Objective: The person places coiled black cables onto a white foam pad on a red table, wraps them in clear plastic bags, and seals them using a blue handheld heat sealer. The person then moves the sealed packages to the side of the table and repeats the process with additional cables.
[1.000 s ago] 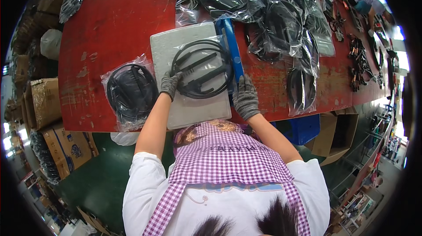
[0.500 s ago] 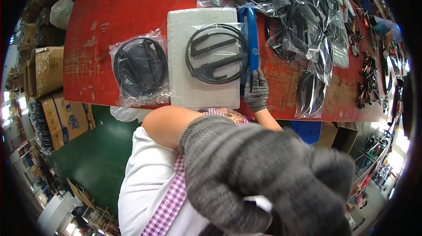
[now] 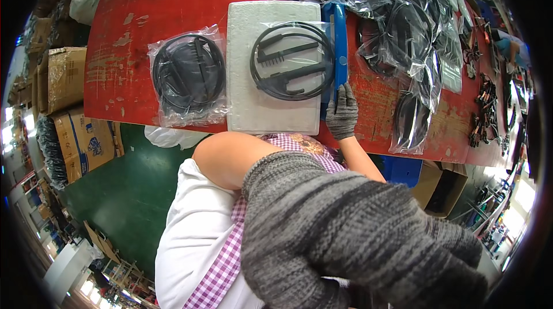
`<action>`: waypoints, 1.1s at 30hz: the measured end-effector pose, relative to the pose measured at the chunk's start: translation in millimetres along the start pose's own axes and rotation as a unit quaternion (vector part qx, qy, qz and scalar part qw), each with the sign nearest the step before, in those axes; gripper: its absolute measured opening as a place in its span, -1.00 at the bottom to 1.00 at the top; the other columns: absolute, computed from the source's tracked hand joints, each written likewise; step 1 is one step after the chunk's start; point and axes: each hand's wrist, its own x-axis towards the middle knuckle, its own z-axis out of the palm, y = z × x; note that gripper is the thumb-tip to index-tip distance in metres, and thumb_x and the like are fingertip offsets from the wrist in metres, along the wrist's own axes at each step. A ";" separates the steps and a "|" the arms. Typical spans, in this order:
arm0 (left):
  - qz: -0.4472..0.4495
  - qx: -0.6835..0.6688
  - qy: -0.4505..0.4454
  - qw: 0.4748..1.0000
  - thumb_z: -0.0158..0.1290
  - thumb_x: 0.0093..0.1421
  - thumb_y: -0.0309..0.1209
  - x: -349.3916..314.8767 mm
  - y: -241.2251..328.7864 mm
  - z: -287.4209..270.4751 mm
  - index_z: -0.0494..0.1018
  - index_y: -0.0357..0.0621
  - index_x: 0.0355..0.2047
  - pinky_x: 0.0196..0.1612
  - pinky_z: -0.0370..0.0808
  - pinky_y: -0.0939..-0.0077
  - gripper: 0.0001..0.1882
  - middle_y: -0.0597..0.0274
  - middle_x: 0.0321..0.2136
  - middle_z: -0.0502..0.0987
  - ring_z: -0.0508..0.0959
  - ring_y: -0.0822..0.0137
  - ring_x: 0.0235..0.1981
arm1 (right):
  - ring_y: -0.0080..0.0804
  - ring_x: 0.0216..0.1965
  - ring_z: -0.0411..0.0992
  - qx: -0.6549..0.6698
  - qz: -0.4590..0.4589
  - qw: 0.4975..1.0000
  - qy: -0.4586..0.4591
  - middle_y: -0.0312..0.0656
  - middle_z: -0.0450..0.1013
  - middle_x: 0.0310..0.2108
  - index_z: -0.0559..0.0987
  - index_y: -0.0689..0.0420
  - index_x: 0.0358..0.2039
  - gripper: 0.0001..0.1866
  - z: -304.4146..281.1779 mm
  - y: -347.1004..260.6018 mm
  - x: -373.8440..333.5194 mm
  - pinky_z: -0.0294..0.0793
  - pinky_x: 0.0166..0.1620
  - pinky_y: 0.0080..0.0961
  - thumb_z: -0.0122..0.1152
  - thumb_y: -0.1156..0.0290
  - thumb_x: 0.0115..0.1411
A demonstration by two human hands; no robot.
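My right hand (image 3: 343,113), in a grey striped knit glove, grips the near end of a long blue bag sealer (image 3: 341,50). Beside the sealer, a white foam board (image 3: 276,116) bears a clear bag holding a coiled black cable (image 3: 311,97) with black handle-like parts. The bag's right edge meets the sealer; whether it is clamped there cannot be made out. My left hand (image 3: 380,234), gloved alike, is raised close to the camera and crosses the lower right. Its fingers are apart, the tips cut off or hidden, and nothing held is visible.
Left of the board lies another bagged cable coil (image 3: 189,73) on the worn red table (image 3: 124,87). Many bagged cables (image 3: 403,27) pile up at the back right. Cardboard boxes (image 3: 66,78) stand at the left, and a blue bin (image 3: 403,169) sits below the table's right edge.
The whole view has shifted slightly, moving the table up a little. My left hand was blurred by motion and has moved slightly toward the lower right. My right hand stays on the bag sealer.
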 end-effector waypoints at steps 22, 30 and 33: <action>-0.482 0.445 0.666 0.355 0.13 -0.16 -0.29 -313.7 -225.0 -154.8 0.35 -0.36 -0.26 -0.32 0.41 0.41 -0.53 -0.02 -0.40 0.47 0.48 0.18 -0.39 | -0.22 -0.07 0.30 0.159 0.104 0.981 -0.041 -0.04 0.25 -0.04 0.27 0.20 -0.01 -0.48 -39.8 -0.7 14.4 0.32 -0.08 -0.38 0.09 0.44 -0.05; -0.368 -0.065 0.745 0.553 0.10 -0.13 -0.39 -290.5 -181.9 -121.4 0.42 -0.20 -0.44 -0.54 0.40 0.42 -0.78 0.14 -0.60 0.46 0.45 0.25 -0.59 | -0.36 -0.25 0.34 0.814 0.501 0.234 -0.175 -0.20 0.39 -0.36 0.40 0.12 -0.28 -0.71 12.5 29.3 -63.8 0.39 -0.21 -0.40 0.08 0.22 0.05; -0.323 -0.224 0.755 0.525 0.09 -0.11 -0.45 -287.9 -185.8 -75.8 0.43 -0.18 -0.45 -0.55 0.42 0.40 -0.84 0.20 -0.62 0.47 0.48 0.25 -0.57 | -0.34 -0.31 0.35 0.648 0.641 0.341 -0.232 -0.23 0.40 -0.42 0.43 0.07 -0.33 -0.73 -5.6 -45.2 -36.1 0.40 -0.26 -0.39 0.13 0.18 0.02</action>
